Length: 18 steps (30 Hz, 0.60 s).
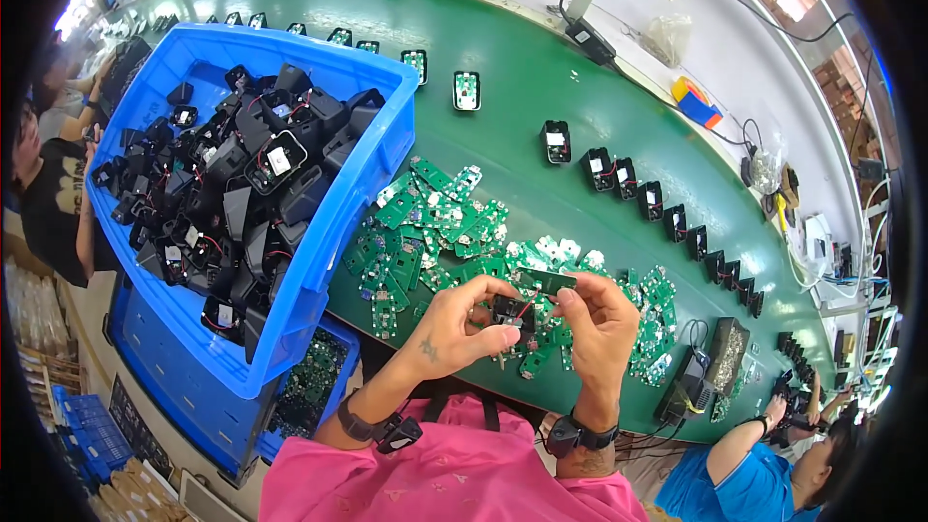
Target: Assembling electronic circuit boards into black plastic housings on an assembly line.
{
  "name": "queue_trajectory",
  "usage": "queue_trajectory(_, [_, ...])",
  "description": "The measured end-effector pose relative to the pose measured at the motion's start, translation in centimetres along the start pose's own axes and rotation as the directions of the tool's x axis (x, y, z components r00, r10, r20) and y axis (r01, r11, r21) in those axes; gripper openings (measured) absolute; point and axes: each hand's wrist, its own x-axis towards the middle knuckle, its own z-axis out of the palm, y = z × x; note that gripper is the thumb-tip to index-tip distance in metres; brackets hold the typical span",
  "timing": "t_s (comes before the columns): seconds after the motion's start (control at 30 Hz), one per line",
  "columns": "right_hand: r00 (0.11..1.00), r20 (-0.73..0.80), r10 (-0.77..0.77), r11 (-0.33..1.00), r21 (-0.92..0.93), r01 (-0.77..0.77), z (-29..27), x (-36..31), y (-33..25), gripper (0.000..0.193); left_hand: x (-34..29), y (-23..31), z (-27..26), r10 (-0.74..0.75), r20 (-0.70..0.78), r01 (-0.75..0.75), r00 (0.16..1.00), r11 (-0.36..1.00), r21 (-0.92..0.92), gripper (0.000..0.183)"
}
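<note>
My left hand (462, 327) grips a small black plastic housing (509, 310) with red and black wires, held just above the green belt. My right hand (599, 317) pinches a green circuit board (549, 280) by its edge, right over the housing. Under both hands lies a loose heap of green circuit boards (435, 227) spread across the belt. Both wrists wear dark straps.
A big blue bin (362, 188) full of black wired housings sits at my left, over another blue bin of boards (311, 382). A row of black housings (650, 199) runs along the green conveyor (541, 68). A person in blue (773, 469) works at lower right, another person (53, 193) at left.
</note>
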Motion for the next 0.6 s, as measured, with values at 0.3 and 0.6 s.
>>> queue_trajectory(0.3, [1.0,0.004,-0.015,0.999,0.046,0.015,-0.7,-0.6,-0.2,0.018,0.6,-1.0,0.0,-0.012,-0.076,0.011,0.997,1.0,-0.011,0.045])
queue_trajectory(0.6, [0.997,0.038,-0.073,0.995,-0.072,0.075,-1.3,-0.9,-0.1,0.014,1.0,-0.9,0.4,-0.045,-0.077,0.047,0.996,0.998,0.029,0.055])
